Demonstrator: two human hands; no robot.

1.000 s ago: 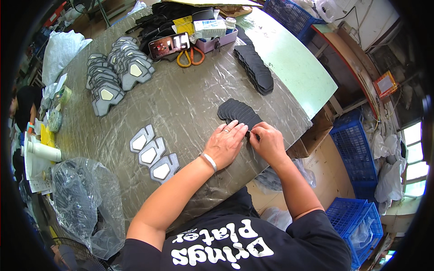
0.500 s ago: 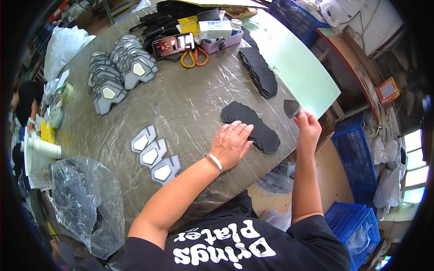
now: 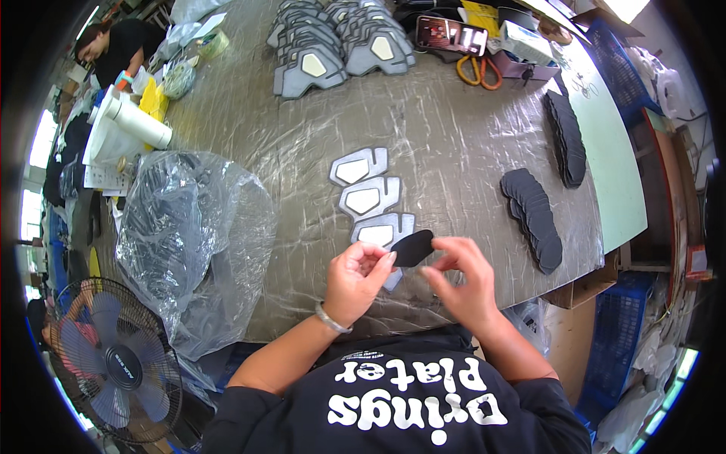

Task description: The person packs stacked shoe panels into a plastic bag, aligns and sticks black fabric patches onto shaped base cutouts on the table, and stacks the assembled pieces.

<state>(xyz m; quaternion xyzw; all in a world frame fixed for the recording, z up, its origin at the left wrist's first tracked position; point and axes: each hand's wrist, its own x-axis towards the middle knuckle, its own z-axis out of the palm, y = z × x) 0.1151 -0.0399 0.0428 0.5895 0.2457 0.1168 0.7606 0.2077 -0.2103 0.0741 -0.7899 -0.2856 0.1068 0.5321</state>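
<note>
Over the near middle of the table, my left hand (image 3: 357, 276) pinches a flat, angular black patch (image 3: 413, 248) between thumb and fingers. My right hand (image 3: 465, 281) is at the patch's right end, fingertips by its edge and thumb held apart. Just beyond and partly beneath my hands is a column of grey shaped pads with white centres; the far pad (image 3: 370, 161) and middle pad (image 3: 384, 186) show well, while my hands and the patch cover part of the nearest ones. To the right lies a fanned stack of black patches (image 3: 538, 227).
Another black stack (image 3: 567, 144) lies farther right. Piles of grey pads (image 3: 314, 64) stand at the back, near a phone (image 3: 451, 36), orange-handled scissors (image 3: 479, 72) and a purple box (image 3: 522, 68). Clear plastic bag (image 3: 200, 257), fan (image 3: 121, 367) and white bottle (image 3: 136, 121) are left; another person (image 3: 125, 45) is beyond.
My right hand has brought a black patch from the right to the grey pads. My left hand has left the black stack and now pinches that patch. The view has swung left.
</note>
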